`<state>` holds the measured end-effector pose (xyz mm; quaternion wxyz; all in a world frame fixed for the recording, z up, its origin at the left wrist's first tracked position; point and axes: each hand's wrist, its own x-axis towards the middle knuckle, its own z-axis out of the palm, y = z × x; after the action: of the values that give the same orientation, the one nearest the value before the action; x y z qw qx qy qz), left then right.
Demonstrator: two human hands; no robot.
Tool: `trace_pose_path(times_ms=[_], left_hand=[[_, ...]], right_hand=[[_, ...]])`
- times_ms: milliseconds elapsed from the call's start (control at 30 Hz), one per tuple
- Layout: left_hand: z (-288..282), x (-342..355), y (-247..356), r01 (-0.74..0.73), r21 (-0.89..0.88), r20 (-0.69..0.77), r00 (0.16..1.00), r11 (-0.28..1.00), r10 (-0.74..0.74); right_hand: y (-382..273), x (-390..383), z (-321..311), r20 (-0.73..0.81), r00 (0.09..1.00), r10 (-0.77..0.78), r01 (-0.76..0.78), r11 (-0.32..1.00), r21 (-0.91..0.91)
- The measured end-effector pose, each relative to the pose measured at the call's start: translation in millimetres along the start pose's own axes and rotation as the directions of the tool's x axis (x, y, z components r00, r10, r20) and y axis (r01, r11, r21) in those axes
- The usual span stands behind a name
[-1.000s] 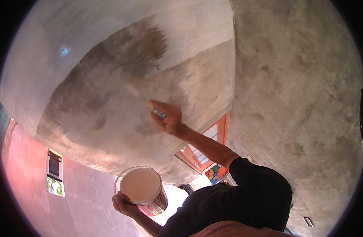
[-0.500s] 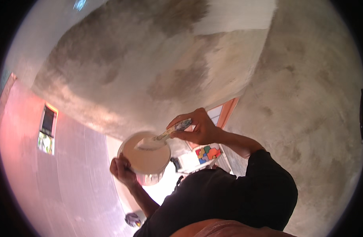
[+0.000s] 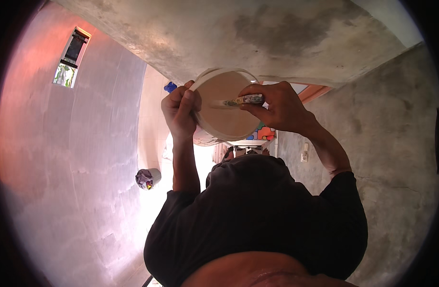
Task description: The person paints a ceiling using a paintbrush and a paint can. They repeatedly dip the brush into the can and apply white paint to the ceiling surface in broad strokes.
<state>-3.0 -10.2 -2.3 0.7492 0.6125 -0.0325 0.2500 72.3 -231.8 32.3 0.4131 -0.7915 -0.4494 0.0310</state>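
Observation:
A round paint bucket [image 3: 214,134] filled with pale beige paint is held up in front of me. My left hand [image 3: 181,111] grips its rim on the left side, thumb up and over the edge. In my right hand [image 3: 279,106] is a paintbrush [image 3: 245,100] with a paint-spattered handle, pinched between thumb and fingers. It points left across the bucket's opening, and its bristle end is at the paint, where it blends in and is hard to make out.
Ahead rises a patchy grey wall [image 3: 219,43]; another grey wall [image 3: 391,143] with a switch plate [image 3: 304,153] stands right. A pale wall [image 3: 104,124] with a small window [image 3: 72,55] is left. Below are a lined bin [image 3: 155,177], a blue object [image 3: 170,87] and a colourful mat [image 3: 266,133].
The view has tilted down and turned. The bucket sits higher and further right in it, and the brush, above the paint with bristles showing before, now reaches into the bucket.

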Motion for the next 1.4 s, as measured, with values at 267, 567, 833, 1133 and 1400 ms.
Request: trace_pose_path(times_ms=[267,567,833,1133,1400], left_hand=[[2.6,7.2,-4.4,0.02,-0.048,0.075,0.997,0.999,-0.016],[7.9,6.4,-12.6,0.001,-0.059,0.074,0.997,0.998,0.004],[8.3,-0.1,-4.5,0.041,-0.029,0.012,0.999,0.999,-0.041],[10.6,-10.0,6.9,0.043,-0.048,-0.019,0.999,0.998,-0.044],[-0.4,-10.6,0.5,-0.024,-0.015,-0.117,0.993,1.0,0.023]], right_hand=[[-1.7,10.6,18.2,0.145,0.989,0.001,0.026,0.983,-0.181],[7.5,16.2,32.9,0.227,0.974,0.007,0.049,0.97,-0.238],[-0.7,4.4,16.4,0.054,0.997,-0.052,0.062,0.975,-0.213],[9.0,-13.5,17.0,-0.162,0.904,-0.395,0.304,0.862,-0.406],[14.4,-30.9,24.0,-0.265,0.872,0.412,-0.16,0.751,0.64]])
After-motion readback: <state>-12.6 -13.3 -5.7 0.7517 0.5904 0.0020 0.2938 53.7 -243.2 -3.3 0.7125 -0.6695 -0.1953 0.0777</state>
